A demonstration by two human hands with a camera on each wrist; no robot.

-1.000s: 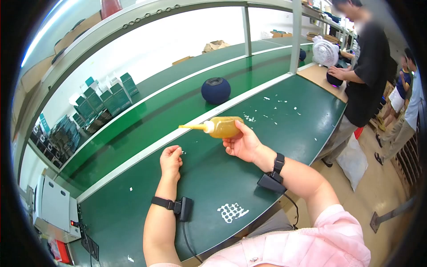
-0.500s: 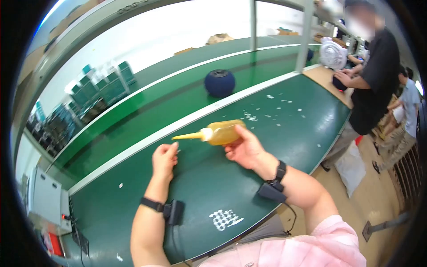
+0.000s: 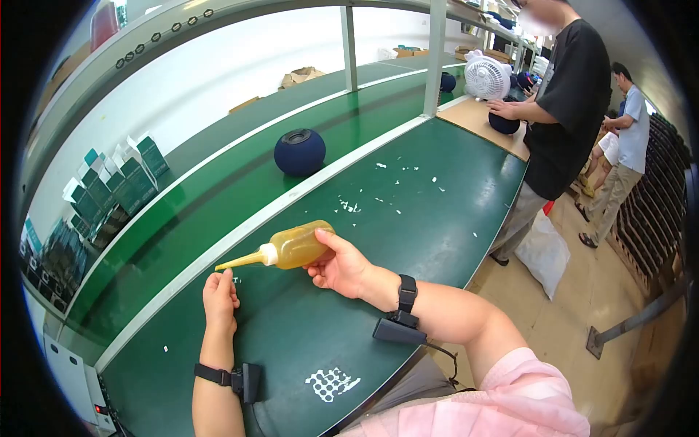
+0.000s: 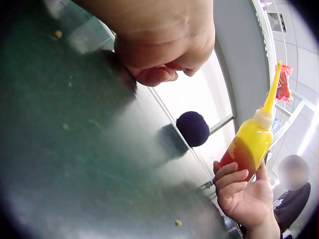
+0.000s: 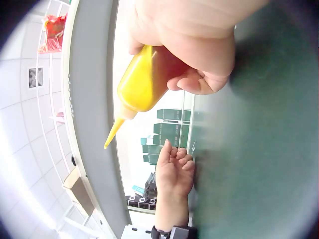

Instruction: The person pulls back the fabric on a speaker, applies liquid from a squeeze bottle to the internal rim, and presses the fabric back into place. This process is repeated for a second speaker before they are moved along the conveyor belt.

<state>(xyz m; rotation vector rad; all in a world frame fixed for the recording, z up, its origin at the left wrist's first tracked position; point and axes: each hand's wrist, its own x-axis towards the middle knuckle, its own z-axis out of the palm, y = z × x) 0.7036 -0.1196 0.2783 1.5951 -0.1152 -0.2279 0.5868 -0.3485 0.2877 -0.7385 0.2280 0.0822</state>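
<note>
A yellow squeeze bottle with a white collar and a long thin nozzle lies nearly level in my right hand, its thumb and fingers gripping the base end. The nozzle points left and slightly down. My left hand is upright with curled fingers and a raised thumb; nothing shows in it. In the head view the nozzle tip appears just above that thumb, but the right wrist view shows the nozzle apart from the left hand. The left wrist view shows the bottle tilted, nozzle up.
A dark blue round object sits on the green belt beyond the rail. White scraps and a perforated white sheet lie on the green table. Green boxes stand at left. A person in black works at right beside a white fan.
The head view has shifted, so the scene sits further left. The bottle's nozzle slopes downward more than before. My right hand still grips the bottle, and the left hand's fingers remain curled.
</note>
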